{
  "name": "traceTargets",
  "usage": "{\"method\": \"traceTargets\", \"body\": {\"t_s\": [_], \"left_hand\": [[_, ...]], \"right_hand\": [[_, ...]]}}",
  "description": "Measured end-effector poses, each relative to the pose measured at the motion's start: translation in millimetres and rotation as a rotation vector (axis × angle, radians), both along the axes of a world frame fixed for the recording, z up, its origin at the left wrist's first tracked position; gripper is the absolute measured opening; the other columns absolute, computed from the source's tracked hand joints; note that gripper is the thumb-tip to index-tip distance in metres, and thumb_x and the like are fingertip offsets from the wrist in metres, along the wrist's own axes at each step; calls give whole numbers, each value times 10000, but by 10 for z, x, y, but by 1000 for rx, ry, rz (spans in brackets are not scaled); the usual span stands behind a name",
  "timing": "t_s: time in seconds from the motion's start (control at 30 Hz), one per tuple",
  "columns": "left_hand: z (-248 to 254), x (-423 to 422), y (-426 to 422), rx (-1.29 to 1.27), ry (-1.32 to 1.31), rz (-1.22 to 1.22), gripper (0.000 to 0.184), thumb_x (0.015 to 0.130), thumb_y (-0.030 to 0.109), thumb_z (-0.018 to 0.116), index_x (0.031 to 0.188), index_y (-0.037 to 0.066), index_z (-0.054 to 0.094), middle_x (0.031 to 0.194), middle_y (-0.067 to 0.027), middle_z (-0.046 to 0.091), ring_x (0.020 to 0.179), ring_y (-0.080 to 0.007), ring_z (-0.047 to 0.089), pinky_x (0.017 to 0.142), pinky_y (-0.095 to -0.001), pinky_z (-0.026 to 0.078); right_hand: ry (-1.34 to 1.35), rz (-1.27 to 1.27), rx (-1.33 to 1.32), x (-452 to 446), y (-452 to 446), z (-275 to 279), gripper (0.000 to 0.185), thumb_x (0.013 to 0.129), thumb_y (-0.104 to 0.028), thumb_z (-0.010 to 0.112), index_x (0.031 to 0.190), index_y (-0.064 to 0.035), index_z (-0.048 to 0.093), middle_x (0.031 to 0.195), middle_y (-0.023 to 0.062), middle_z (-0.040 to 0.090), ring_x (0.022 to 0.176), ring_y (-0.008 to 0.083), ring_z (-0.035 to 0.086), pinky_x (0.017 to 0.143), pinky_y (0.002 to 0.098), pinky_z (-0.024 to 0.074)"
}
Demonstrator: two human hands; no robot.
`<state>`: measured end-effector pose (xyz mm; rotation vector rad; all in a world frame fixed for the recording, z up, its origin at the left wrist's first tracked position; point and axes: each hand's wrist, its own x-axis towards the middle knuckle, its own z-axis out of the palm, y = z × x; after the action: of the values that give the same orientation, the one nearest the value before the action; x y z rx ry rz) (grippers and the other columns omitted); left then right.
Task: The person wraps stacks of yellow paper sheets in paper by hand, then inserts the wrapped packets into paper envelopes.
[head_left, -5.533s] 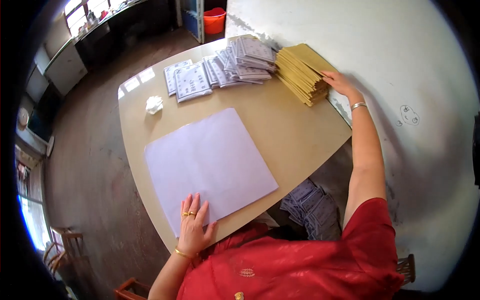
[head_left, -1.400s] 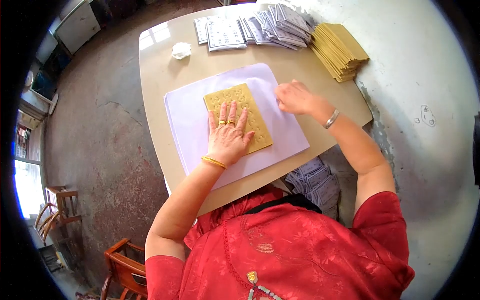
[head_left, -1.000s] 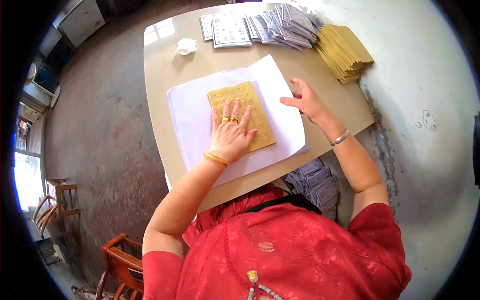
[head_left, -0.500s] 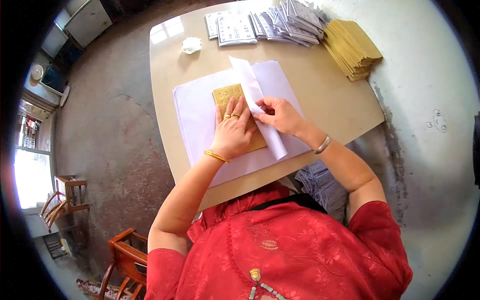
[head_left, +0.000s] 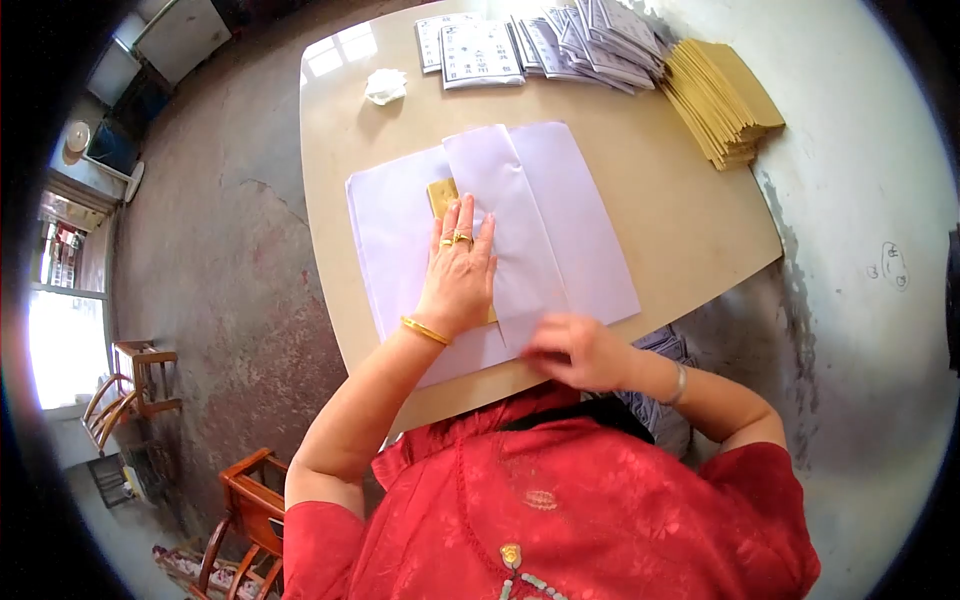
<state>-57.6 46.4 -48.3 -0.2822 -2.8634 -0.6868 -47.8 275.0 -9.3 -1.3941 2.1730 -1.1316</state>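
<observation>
A stack of embossed yellow paper lies on white paper sheets on the table. A folded flap of white paper covers most of the stack, so only its left side and a lower corner show. My left hand lies flat across the flap's edge and the yellow stack, its fingers stretched out. By the lower edge of the white sheets is my right hand, with bent, motion-blurred fingers. Whether it touches the paper I cannot tell.
Printed white packets are lined up along the table's far side. Beside them, against the wall, is a pile of yellow paper. A crumpled white wad sits at far left. More packets lie below the table's right edge.
The white flap, held upright on the right before, now lies over the yellow stack. My right hand has let go of its edge and moved down towards me. My left hand stays pressed down.
</observation>
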Motion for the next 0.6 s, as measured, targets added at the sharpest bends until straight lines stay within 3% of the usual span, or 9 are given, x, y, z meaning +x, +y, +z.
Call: {"method": "traceTargets", "body": {"t_s": [0.03,0.13,0.17,0.23,0.3,0.37,0.43,0.53,0.6], "left_hand": [[-23,-3,1,-32,14,-3,527,919,128,533,1416,-10,427,1567,-261,211,1463,-420,176,1195,-492,162],[-20,0,3,-63,0,-6,530,933,146,513,1428,-9,407,1551,-260,257,1460,-418,187,1195,-503,149],[-15,7,12,-57,-16,0,539,934,149,512,1433,-15,395,1551,-259,257,1461,-416,185,1197,-502,145],[6,-2,26,-50,-38,11,557,936,155,510,1444,-27,371,1552,-257,258,1464,-413,182,1200,-500,138],[-19,-3,22,-77,-40,5,571,935,152,505,1447,-48,349,1556,-256,251,1469,-408,170,1202,-499,131],[-12,-6,15,-88,-44,6,578,934,147,500,1447,-65,337,1559,-255,244,1474,-404,160,1204,-499,124],[24,14,39,-82,-51,9,577,932,140,495,1442,-79,335,1561,-254,238,1477,-401,151,1205,-500,119],[32,13,44,-95,-72,12,572,929,132,488,1439,-81,338,1562,-254,234,1477,-401,151,1204,-502,115],[58,12,54,-75,-73,14,570,929,130,486,1438,-81,341,1558,-255,242,1475,-402,157,1203,-503,117]], "right_hand": [[-176,94,98,6,58,157,141,840,-43,681,981,-42,682,912,118,639,820,289,644,724,354,525],[-262,-70,14,-210,69,368,159,875,-88,643,1025,-44,673,1028,150,661,929,350,652,740,368,545],[21,-109,19,-367,77,277,259,913,-146,631,1159,-64,647,1164,147,655,1029,337,641,838,385,528],[252,-152,66,-699,-53,198,421,941,-257,608,1299,-39,565,1328,164,579,1203,334,560,991,430,444],[493,-166,187,-1025,-206,-66,574,964,-399,542,1375,-3,483,1441,174,480,1350,320,430,1114,454,313],[637,-184,219,-1388,-399,-275,658,974,-484,480,1402,15,448,1499,176,412,1412,305,355,1143,498,255],[717,-264,371,-1768,-647,-414,655,997,-488,423,1468,-35,383,1549,155,344,1450,287,294,1173,510,190],[616,-352,515,-2157,-949,-292,673,1007,-516,372,1494,-52,342,1571,145,304,1468,273,255,1180,538,147],[600,-403,490,-2299,-1031,-325,681,1008,-528,354,1502,-60,325,1580,151,278,1478,282,223,1179,552,139]]}}
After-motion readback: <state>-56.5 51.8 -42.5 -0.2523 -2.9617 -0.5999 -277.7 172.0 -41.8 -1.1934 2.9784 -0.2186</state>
